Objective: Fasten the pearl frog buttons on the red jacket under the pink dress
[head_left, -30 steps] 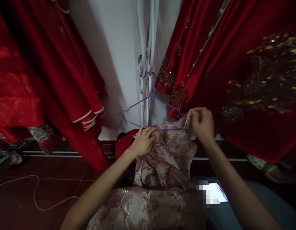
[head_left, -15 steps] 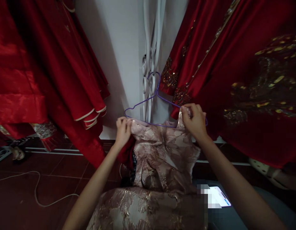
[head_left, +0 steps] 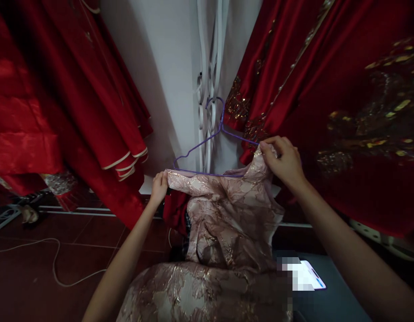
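A pale pink dress (head_left: 227, 214) with a metallic pattern spreads down the middle of the view, its lower part nearest me. My left hand (head_left: 159, 187) pinches the strap on its left side, drawn out beyond the hanger's left end. With closed fingers, my right hand (head_left: 283, 161) grips the other shoulder strap at the hanger's right arm. The purple hanger (head_left: 197, 145) sits at the dress's neckline, hook upward; its right end is hidden behind the strap and my right hand.
Red garments (head_left: 116, 112) hang on the left, and red sequined garments (head_left: 327, 89) on the right. White curled metalwork (head_left: 207, 85) stands against the wall behind the hanger. A lit phone (head_left: 309, 275) lies at lower right. A pale cable (head_left: 56, 264) crosses the tiled floor.
My left hand has moved left and slightly down, pulling its strap outward. My right hand has shifted right and up, stretching the other strap along the hanger.
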Action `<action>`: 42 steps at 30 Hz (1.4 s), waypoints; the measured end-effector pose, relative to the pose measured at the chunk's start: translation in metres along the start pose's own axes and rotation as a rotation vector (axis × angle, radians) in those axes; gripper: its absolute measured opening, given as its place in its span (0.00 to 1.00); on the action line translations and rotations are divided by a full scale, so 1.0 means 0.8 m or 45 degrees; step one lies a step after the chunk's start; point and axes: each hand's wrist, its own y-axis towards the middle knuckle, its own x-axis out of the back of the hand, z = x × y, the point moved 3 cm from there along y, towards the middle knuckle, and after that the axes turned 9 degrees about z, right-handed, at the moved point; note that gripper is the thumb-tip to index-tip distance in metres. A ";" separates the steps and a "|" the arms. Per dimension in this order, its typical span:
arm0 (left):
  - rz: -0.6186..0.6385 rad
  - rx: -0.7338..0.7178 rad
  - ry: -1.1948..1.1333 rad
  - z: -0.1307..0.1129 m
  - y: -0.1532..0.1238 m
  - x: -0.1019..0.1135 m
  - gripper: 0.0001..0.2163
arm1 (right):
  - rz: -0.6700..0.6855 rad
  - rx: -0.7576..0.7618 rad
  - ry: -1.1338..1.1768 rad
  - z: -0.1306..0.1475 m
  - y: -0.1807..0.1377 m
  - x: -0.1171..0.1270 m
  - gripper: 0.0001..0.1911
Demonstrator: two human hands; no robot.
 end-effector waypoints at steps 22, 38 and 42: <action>0.076 0.102 -0.044 0.008 0.009 0.000 0.17 | 0.032 0.016 0.045 -0.004 0.006 0.006 0.09; 0.225 -0.205 -0.043 -0.100 0.065 0.013 0.17 | 0.201 -0.016 0.337 -0.020 0.003 -0.024 0.14; 0.165 0.100 -0.076 -0.036 0.052 -0.003 0.17 | 0.178 -0.014 0.344 -0.018 0.004 -0.023 0.13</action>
